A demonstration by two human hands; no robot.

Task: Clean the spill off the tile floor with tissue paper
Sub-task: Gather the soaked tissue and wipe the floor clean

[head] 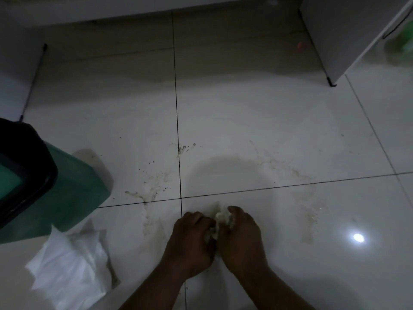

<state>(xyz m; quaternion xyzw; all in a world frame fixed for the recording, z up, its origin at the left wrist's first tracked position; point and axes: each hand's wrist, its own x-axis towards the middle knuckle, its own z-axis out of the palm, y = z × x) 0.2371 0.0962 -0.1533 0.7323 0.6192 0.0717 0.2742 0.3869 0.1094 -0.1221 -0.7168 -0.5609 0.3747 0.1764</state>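
Observation:
My left hand (190,240) and my right hand (242,238) press together low on the white tile floor (268,135), both closed around a soiled wad of tissue paper (220,220) that shows between the fingers. Brownish spill marks (149,191) streak the tile to the left of my hands, with drops (185,148) further up along the grout line and faint smears (309,220) on the right. A pile of clean white tissue paper (71,267) lies on the floor at lower left.
A green bin with a black rim (44,186) stands at the left edge, next to the tissue pile. White cabinets line the back (134,10), and a white appliance on a black foot (348,36) stands at upper right. A lamp glare (358,237) shines on the tile.

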